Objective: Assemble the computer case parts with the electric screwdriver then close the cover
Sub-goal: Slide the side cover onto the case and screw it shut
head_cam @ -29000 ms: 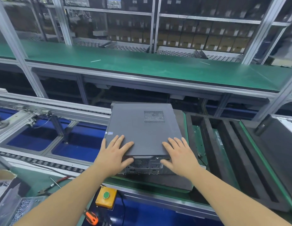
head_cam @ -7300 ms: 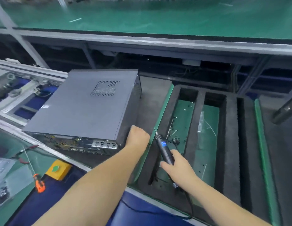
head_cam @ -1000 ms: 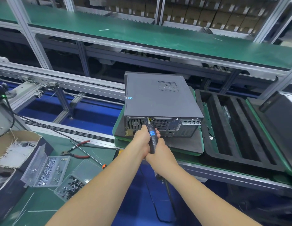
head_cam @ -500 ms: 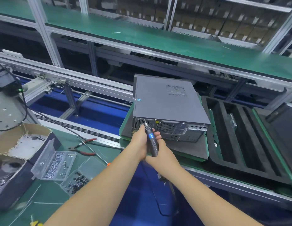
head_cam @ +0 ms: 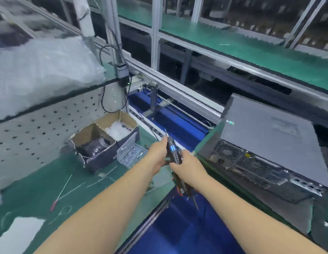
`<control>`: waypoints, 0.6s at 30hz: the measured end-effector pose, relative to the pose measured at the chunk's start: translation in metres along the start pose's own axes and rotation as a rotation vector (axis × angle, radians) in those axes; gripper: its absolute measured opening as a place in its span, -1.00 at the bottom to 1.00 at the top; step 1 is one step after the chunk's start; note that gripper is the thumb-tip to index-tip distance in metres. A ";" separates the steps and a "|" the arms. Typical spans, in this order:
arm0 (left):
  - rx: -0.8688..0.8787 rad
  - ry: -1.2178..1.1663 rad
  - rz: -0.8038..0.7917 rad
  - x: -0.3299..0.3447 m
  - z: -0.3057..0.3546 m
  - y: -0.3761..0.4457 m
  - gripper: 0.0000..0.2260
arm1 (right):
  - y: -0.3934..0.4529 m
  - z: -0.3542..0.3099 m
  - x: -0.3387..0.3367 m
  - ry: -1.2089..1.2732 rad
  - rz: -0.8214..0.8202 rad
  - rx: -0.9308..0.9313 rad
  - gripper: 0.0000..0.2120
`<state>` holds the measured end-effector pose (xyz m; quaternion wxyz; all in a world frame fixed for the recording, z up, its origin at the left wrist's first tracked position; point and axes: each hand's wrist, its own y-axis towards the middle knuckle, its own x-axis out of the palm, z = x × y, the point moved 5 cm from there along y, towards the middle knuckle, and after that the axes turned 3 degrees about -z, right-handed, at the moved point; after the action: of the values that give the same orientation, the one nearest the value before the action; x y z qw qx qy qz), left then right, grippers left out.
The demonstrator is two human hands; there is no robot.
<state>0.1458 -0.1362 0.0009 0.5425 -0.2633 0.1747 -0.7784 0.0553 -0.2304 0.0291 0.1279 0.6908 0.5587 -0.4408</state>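
The grey computer case (head_cam: 273, 136) lies flat at the right with its cover on and its rear panel facing me. Both hands hold the black electric screwdriver (head_cam: 172, 151) in mid-air, to the left of the case and apart from it. My right hand (head_cam: 187, 167) grips the lower body of the screwdriver. My left hand (head_cam: 158, 154) curls round its upper part, just below the bit, which points up and away. The picture is blurred by head motion.
A clear screw box (head_cam: 131, 154) lies on the green bench mat (head_cam: 31, 189), beside an open cardboard box (head_cam: 104, 140) of small parts. A perforated grey panel (head_cam: 40, 129) stands at the left with a plastic bag on top. A red-handled screwdriver (head_cam: 62, 191) lies on the mat.
The screwdriver and both hands have come away from the case's rear panel toward the left. My head has turned left, so the case now sits at the right and the screw box is close ahead.
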 end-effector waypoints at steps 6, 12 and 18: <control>0.039 -0.038 0.385 -0.132 -0.035 -0.038 -0.84 | 0.011 -0.059 0.113 -0.117 -0.298 -0.225 -0.65; -0.075 -0.050 0.699 -0.244 -0.106 -0.096 -0.82 | -0.021 -0.087 0.240 -0.237 -0.529 -0.388 -0.65; -0.142 -0.034 0.773 -0.294 -0.147 -0.103 -0.86 | -0.032 -0.095 0.317 -0.241 -0.588 -0.376 -0.67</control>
<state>0.0604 0.1730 -0.1237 0.7789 -0.2281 0.3055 -0.4980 0.0674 0.0534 -0.1438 0.1855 0.4082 0.7855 -0.4266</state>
